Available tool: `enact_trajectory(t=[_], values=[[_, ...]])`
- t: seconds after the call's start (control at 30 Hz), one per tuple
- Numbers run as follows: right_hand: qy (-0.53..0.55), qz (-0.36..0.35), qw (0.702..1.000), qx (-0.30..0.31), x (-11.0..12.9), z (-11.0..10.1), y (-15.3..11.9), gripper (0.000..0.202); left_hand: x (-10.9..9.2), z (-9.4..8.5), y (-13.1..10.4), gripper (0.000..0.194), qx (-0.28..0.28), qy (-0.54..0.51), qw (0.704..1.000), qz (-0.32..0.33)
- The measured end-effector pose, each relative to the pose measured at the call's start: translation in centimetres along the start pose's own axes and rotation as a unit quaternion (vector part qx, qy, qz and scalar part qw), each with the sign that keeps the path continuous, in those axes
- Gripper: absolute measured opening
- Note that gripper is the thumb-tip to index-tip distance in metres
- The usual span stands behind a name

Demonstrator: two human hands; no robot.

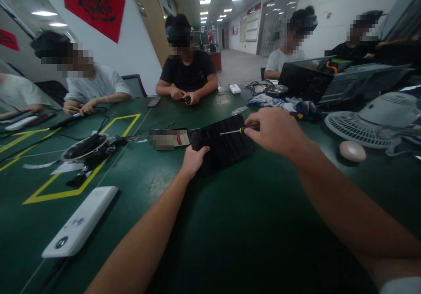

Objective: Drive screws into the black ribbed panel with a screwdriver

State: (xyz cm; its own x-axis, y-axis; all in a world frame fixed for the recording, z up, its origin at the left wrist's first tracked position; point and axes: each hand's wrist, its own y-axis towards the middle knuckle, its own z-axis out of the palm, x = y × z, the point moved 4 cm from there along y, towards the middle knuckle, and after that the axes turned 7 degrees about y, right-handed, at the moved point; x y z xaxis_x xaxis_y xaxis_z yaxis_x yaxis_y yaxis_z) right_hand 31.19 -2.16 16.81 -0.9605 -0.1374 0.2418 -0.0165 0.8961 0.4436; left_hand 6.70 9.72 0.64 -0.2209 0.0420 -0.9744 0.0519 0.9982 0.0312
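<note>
A flat black rectangular panel (223,147), perhaps a device casing, is tilted over the green table. My left hand (194,159) grips its left edge, thumb on top. In my right hand (276,129) is a screwdriver (232,132) with a black and yellow handle; its metal shaft points left across the panel. Whether the tip touches the surface I cannot tell. Just left of the panel lies an open box-like thing (180,138) with a beige inside and a red mark, partly blurred out. A few tiny dark bits (173,124) lie behind it.
A white power bank (82,221) lies front left, near a round frame with cables (85,147) and yellow tape (52,195). At right are a grey fan (375,118), a computer mouse (352,151), cloths (279,102) and metal computer cases (358,81). Several people sit around the table.
</note>
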Motion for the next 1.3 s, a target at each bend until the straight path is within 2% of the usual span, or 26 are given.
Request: enact_trajectory(t=[0.17, 0.33, 0.8, 1.13, 1.3], values=[[0.035, 0.0, 0.999, 0.014, -0.03, 0.12, 0.19, 0.022, 0.24, -0.01, 0.15, 0.037, 0.006, -0.009, 1.0, -0.001], [0.027, -0.013, 1.0, -0.003, 0.13, 0.19, 0.11, 0.017, -0.1, 0.04, 0.01, 0.036, 0.006, 0.0, 1.0, 0.003], [0.003, 0.011, 1.0, -0.005, -0.11, 0.21, 0.01, 0.022, -0.21, 0.11, -0.04, 0.032, 0.004, 0.009, 1.0, 0.006], [0.024, -0.014, 1.0, 0.01, -0.1, 0.41, 0.06, 0.019, -0.21, 0.18, -0.09, 0.033, 0.001, 0.001, 1.0, 0.002], [0.021, -0.023, 0.999, 0.009, -0.07, 0.39, 0.04, 0.026, -0.15, 0.17, 0.01, 0.036, -0.002, -0.002, 1.0, 0.003]])
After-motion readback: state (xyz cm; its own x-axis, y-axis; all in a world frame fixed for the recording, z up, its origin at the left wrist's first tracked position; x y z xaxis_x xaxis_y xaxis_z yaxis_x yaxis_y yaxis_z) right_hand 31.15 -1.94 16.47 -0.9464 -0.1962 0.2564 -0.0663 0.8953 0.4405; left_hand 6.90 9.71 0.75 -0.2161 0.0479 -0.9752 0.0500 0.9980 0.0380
